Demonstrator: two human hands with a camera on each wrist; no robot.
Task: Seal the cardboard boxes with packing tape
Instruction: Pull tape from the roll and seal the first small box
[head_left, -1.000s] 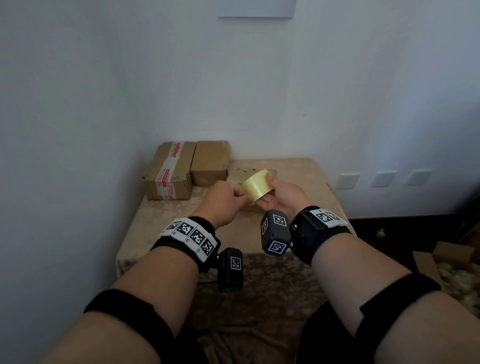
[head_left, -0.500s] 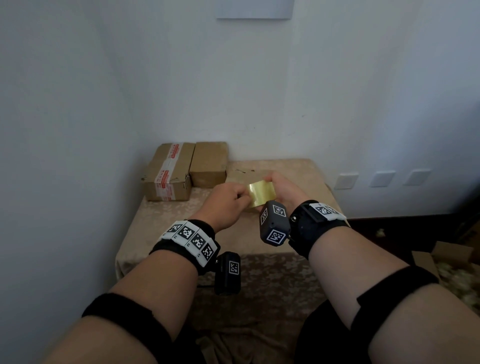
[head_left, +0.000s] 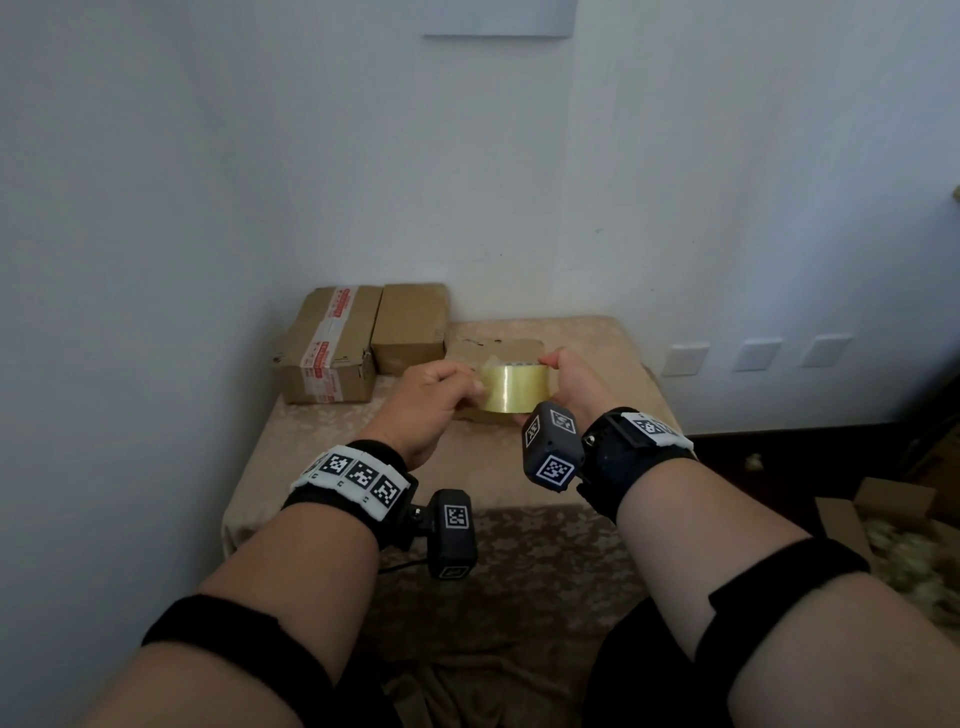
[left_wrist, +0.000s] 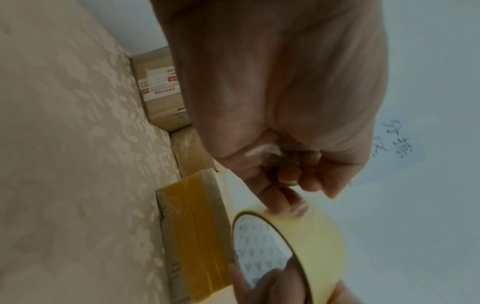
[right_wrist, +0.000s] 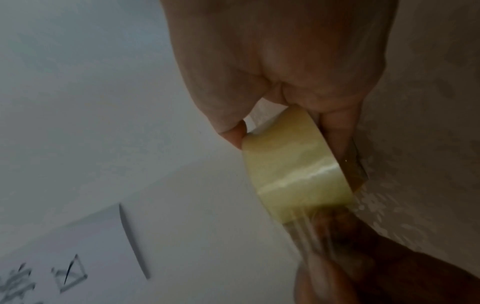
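Note:
A roll of clear yellowish packing tape (head_left: 514, 387) is held above a flat cardboard box (head_left: 498, 347) in the middle of the table. My right hand (head_left: 550, 364) grips the roll (right_wrist: 293, 164), with the thumb on one rim and the fingers (right_wrist: 335, 131) through the core. My left hand (head_left: 470, 387) pinches the tape's free end at the roll's left side, fingertips (left_wrist: 291, 202) against the roll (left_wrist: 319, 236). A short peeled strip (right_wrist: 303, 226) runs to the left hand. The flat box (left_wrist: 197, 236) carries a brown tape band on its side.
Two more boxes stand at the back left against the wall: one with red-and-white printed tape (head_left: 332, 348), one plain (head_left: 410, 327). The table has a beige patterned cloth (head_left: 597, 343). Walls close the left and back. An open carton (head_left: 883, 519) sits on the floor at right.
The roll has turned from slanted to level, its broad face now toward me. Both hands have shifted slightly away from me over the flat box, still joined at the roll.

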